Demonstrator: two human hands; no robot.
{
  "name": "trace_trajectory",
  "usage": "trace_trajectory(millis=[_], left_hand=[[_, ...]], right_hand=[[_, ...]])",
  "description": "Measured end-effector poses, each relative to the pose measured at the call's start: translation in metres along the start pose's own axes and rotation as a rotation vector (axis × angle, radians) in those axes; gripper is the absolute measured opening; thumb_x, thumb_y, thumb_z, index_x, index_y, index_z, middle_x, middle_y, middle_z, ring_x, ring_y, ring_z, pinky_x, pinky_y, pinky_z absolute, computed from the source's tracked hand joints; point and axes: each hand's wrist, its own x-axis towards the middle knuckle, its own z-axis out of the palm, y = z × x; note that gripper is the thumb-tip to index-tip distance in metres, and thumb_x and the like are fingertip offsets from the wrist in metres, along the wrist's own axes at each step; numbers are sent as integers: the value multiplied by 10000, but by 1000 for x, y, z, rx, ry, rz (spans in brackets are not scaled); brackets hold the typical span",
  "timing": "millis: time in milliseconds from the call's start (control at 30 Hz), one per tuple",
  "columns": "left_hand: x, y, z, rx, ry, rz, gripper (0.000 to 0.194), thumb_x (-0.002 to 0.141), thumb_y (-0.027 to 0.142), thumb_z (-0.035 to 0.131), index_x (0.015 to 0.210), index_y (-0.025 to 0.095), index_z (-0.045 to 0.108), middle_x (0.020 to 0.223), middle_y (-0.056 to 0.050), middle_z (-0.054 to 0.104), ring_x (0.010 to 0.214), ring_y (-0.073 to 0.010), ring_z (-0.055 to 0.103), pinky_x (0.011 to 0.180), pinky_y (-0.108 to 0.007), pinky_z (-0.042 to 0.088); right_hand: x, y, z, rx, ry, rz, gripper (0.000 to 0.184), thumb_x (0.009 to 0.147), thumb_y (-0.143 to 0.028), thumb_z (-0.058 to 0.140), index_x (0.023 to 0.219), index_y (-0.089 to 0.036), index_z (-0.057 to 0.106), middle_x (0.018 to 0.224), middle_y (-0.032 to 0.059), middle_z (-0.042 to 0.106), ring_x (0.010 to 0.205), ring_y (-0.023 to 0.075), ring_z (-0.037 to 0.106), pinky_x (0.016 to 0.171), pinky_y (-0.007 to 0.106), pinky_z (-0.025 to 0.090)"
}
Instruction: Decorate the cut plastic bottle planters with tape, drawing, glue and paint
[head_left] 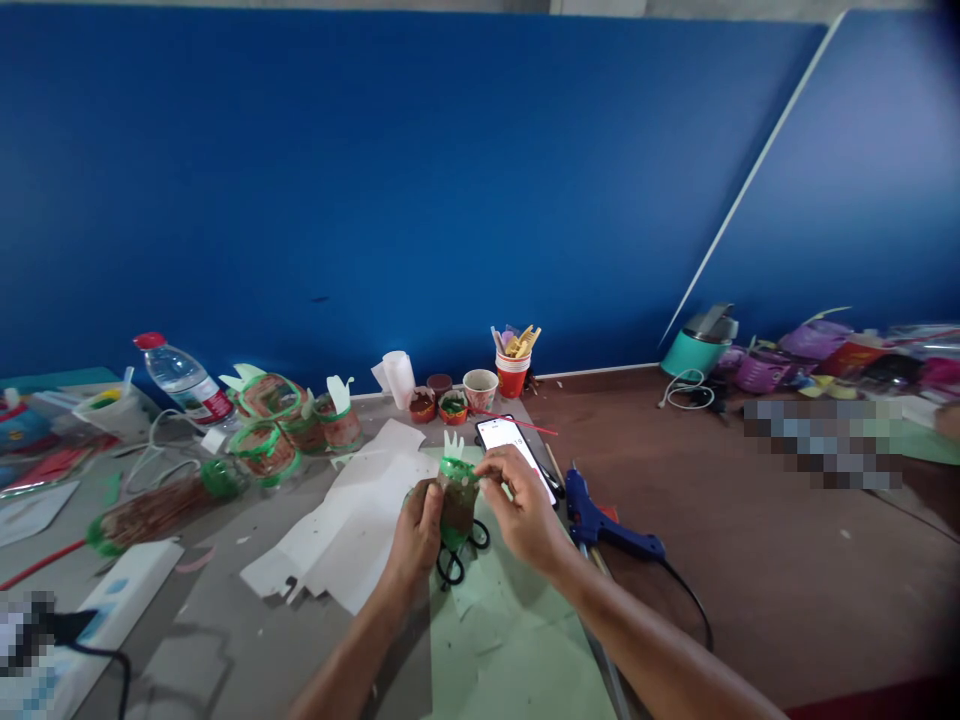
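My left hand (417,530) is closed round the side of a small brown-painted cup (458,510) with a green rim and pale paper spikes standing up from it. At the cup's upper right edge, the fingertips of my right hand (517,500) are pinched together. Whatever lies between them is too small to tell. Below the cup, black scissor handles (451,567) show on a light green sheet (517,640). Just behind my right hand lies a phone (501,432) with a lit screen. To the right rests a blue glue gun (611,527) with a black cord.
Crumpled white paper (360,510) lies left of my hands. Similar painted containers (266,450) and a water bottle (187,380) stand farther left. Paint cups (453,407) and a red cup of brushes and sticks (512,375) line the back. A power strip (112,610) sits front left.
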Motion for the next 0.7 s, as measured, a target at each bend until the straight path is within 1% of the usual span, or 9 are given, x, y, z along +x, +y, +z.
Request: trace_trajectory(millis=[67,133,200,267,367,433,500,567,700], left_hand=[[1,0,-1,-77,26,-22,402,789,545,651,641,172,645,630,-5,545,610,-152,447,576,-265,351],[0,4,-1,-116,41,-52,404,803,549,634,681,167,677,682,-20,583,655,-162,480,613,-266,378],[-1,9,-1,-100,37,-65,443,803,594,605,705,169,681,726,-30,610,701,-176,501,648,-273,402],[-3,14,-1,-54,15,-52,484,788,649,581,720,178,671,736,-30,614,720,-184,506,668,-281,420],[-4,16,-1,1,-10,-41,509,774,688,564,744,190,664,734,-28,619,724,-188,519,678,-284,438],[-4,15,-2,-2,2,-40,508,765,690,574,748,191,666,747,-29,635,740,-192,537,695,-284,448],[-3,14,-3,-27,10,-58,499,754,682,596,757,190,678,765,-30,654,767,-201,559,722,-290,457],[-2,13,-4,-91,2,-94,482,762,657,610,794,185,700,804,-39,683,814,-216,586,763,-302,464],[-1,11,-5,-247,-21,-148,449,803,594,611,904,172,723,931,-68,732,955,-249,628,872,-332,466]], right_hand=[[1,-1,-2,52,26,28,178,844,-114,485,884,-212,627,888,46,585,796,174,581,678,282,483],[0,-2,-3,43,36,12,202,879,-133,469,916,-217,650,897,52,591,827,184,589,720,307,493],[-2,-3,-2,-11,11,-55,240,905,-137,455,958,-224,673,907,61,600,854,194,592,752,327,505],[-5,-3,1,-78,-34,-148,284,925,-132,441,1043,-235,678,935,73,605,878,200,595,765,335,521],[-11,-1,7,-189,-92,-268,368,941,-114,413,1212,-239,627,995,105,600,913,210,598,772,344,541],[-13,2,9,-264,-122,-308,417,938,-92,398,1284,-230,585,1009,121,595,917,219,598,760,351,547],[-14,2,10,-295,-134,-328,430,935,-81,393,1298,-225,574,1010,125,587,903,220,598,735,347,549],[-14,1,8,-267,-113,-330,410,938,-84,398,1272,-229,587,1006,116,577,899,214,596,736,341,547],[-10,-3,3,-195,-19,-247,377,946,-101,402,1225,-252,605,1002,90,568,920,207,583,783,346,541]])
